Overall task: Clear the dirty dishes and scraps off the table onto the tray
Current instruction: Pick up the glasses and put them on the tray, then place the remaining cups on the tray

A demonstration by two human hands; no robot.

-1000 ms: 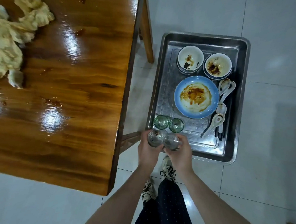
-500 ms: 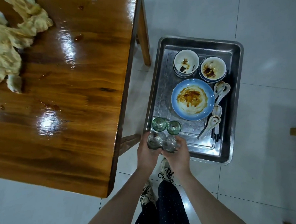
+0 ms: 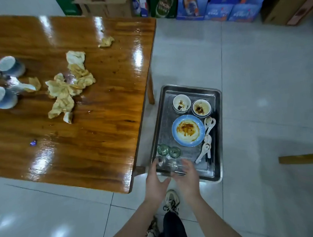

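Note:
A metal tray (image 3: 217, 102) sits on the floor beside the wooden table (image 3: 99, 138). It holds a dirty blue plate (image 3: 188, 130), two soiled bowls (image 3: 181, 103), white spoons (image 3: 208, 134), two green glasses (image 3: 162, 150) and two clear glasses (image 3: 169, 164) at its near end. My left hand (image 3: 155, 182) and right hand (image 3: 188, 179) hover just behind the clear glasses with fingers spread and nothing in them. On the table lie crumpled stained napkins (image 3: 67, 91), a smaller wad (image 3: 106, 42), two blue cups (image 3: 11, 65) on their sides and a purple scrap (image 3: 33, 143).
Stacked drink cartons (image 3: 201, 6) line the far wall. A table leg (image 3: 150, 90) stands next to the tray's far left corner. A wooden bar (image 3: 299, 158) juts in from the right. My shoes (image 3: 171, 201) are on the tiled floor below the tray.
Both hands let go of the two clear glasses, which now stand on the tray's near end, and drew back a little. The view lifted, showing more of the table and the cartons.

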